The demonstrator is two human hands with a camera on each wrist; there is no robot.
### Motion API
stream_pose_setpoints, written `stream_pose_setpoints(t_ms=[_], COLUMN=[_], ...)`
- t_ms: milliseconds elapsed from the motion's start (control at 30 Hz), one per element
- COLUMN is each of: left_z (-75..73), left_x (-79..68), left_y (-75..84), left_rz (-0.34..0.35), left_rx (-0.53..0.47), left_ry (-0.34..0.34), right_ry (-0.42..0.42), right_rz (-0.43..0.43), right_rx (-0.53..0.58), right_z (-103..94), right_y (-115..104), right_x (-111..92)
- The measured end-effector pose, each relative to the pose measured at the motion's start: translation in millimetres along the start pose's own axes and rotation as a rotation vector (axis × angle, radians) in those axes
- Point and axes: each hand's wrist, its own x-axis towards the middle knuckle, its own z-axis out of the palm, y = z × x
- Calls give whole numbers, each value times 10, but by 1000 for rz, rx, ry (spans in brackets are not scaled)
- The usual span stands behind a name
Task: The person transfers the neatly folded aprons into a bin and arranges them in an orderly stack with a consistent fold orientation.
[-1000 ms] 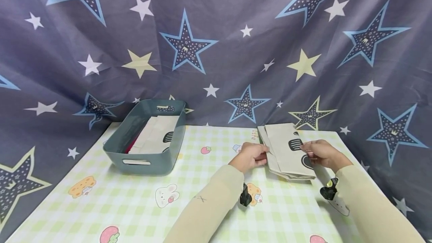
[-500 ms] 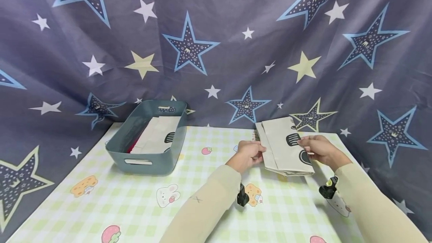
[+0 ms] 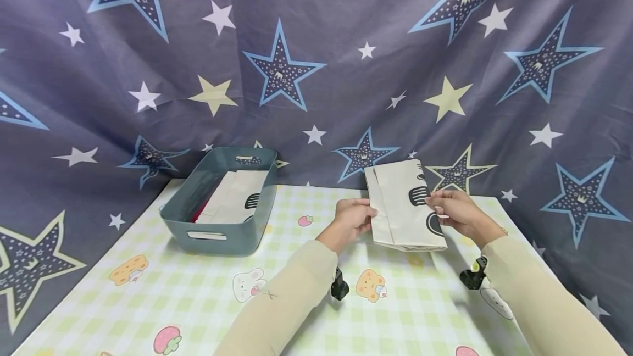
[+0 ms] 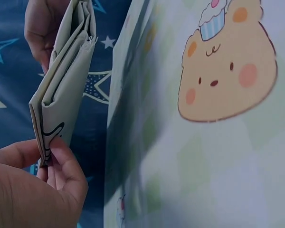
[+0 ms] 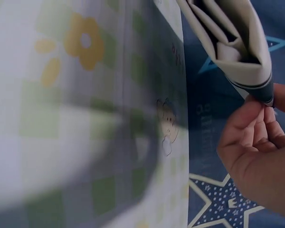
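Both hands hold a folded cream cloth (image 3: 398, 205) printed with dark kitchen-utensil shapes, raised and tilted over the right back of the table. My left hand (image 3: 352, 217) pinches its left edge between thumb and fingers. At the opposite edge, beside the spatula print, my right hand (image 3: 457, 212) pinches it the same way. Several stacked layers of the folded cloth (image 4: 69, 80) show from below in the left wrist view. In the right wrist view, thumb and fingers of the right hand (image 5: 261, 147) grip a corner with a dark band.
A grey-green plastic bin (image 3: 237, 240) with handle slots stands at the back left. Inside lie a similar folded cream cloth (image 3: 232, 196) and something red (image 3: 199, 211). A star-patterned curtain (image 3: 316, 70) hangs right behind the checked table (image 3: 296, 284).
Both hands have lifted the folded cloth off the table and carried it somewhat left, its far edge tipping up. The bin and its contents stay put; the head view has shifted slightly.
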Motion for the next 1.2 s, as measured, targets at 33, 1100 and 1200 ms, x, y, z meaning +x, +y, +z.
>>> stream_pose_setpoints(t_ms=[33,1100,1200], left_z=[-20,-667,-723], left_x=[-9,-278,-291], left_y=[18,565,605], left_rz=[6,140,148], left_rx=[5,170,180], left_ry=[1,7,21], right_ry=[1,59,51], right_rz=[-4,-89,-104], right_rx=[-2,63,85], right_z=[16,617,682], right_y=[-15,-333,-359], right_x=[-1,44,49])
